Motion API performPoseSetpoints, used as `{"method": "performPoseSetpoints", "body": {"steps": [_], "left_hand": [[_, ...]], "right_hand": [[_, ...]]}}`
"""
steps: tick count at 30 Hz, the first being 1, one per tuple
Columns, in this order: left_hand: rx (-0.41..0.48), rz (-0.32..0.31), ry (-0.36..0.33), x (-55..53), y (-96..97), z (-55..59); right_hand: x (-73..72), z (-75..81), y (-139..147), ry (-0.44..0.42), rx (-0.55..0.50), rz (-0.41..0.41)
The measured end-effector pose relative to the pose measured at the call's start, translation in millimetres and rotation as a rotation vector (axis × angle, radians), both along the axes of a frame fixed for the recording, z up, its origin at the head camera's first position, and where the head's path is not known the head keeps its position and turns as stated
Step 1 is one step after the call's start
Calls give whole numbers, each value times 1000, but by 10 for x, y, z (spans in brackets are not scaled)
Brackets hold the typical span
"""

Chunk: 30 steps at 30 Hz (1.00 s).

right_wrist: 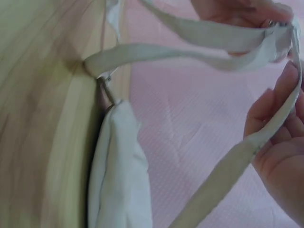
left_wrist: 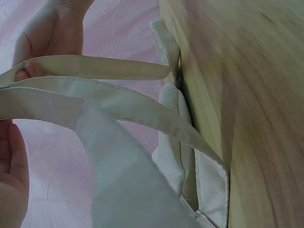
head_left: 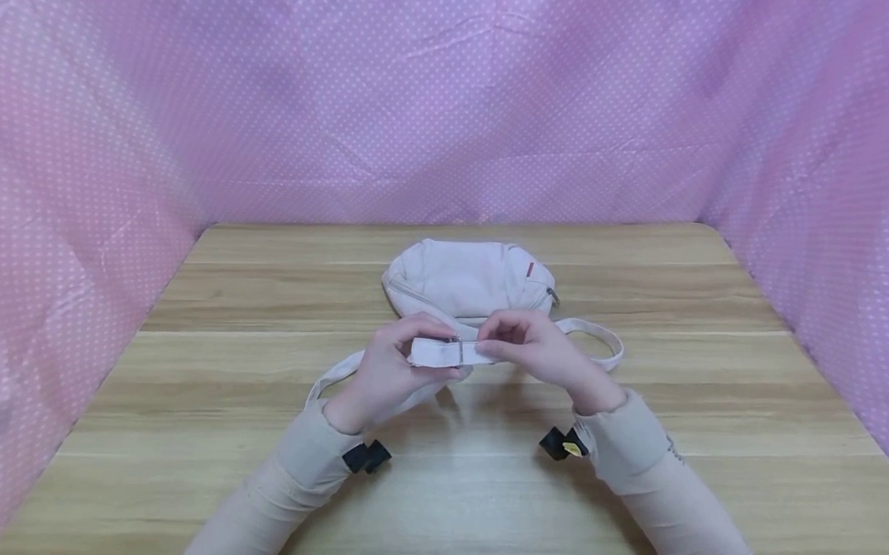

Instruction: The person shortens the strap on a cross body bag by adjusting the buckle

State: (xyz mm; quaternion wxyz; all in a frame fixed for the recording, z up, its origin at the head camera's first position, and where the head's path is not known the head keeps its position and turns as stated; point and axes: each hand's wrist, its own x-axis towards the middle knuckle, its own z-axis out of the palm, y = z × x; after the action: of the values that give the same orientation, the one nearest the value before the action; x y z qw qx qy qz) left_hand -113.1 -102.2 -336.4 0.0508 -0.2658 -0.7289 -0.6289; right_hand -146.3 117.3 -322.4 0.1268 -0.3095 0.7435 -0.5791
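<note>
A white fabric bag (head_left: pixel 459 274) with a small red tag and a zipper lies on the table beyond my hands. Its long white strap (head_left: pixel 435 353) rises toward me and carries a metal slide buckle (head_left: pixel 458 351). My left hand (head_left: pixel 381 366) pinches the strap at the buckle, thumb and fingers on opposite edges. Just to the right, my right hand (head_left: pixel 534 352) pinches the strap between thumb and fingers. Loops of strap (left_wrist: pixel 128 97) hang between hands and bag in the left wrist view. From the right wrist, the bag's side (right_wrist: pixel 118 171) shows beside the strap.
The wooden table (head_left: pixel 258 451) extends around the bag and hands. Pink dotted cloth (head_left: pixel 452 104) stands behind the table and at both sides. One strap loop (head_left: pixel 609 347) curves out to the right of my right hand. Black wrist devices (head_left: pixel 365 456) sit below both cuffs.
</note>
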Motion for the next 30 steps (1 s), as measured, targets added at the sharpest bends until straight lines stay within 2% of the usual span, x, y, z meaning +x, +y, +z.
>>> {"method": "performPoseSetpoints", "body": {"steps": [8, 14, 18, 21, 25, 30], "left_hand": [[4, -24, 11, -1, 19, -14], [17, -52, 46, -4, 31, -30], [-22, -29, 83, 4, 44, -32], [-62, -4, 85, 12, 57, -27], [-109, 15, 7, 19, 66, -2], [-120, 0, -123, 20, 39, 23]], "right_hand": [[100, 92, -124, -33, -56, -39], [165, 148, -185, -31, -30, -109], [213, 174, -198, 14, 8, -156], [239, 178, -189, 38, 23, -184], [244, 170, -168, 13, 11, -206], [211, 158, -109, -32, -24, -232]]}}
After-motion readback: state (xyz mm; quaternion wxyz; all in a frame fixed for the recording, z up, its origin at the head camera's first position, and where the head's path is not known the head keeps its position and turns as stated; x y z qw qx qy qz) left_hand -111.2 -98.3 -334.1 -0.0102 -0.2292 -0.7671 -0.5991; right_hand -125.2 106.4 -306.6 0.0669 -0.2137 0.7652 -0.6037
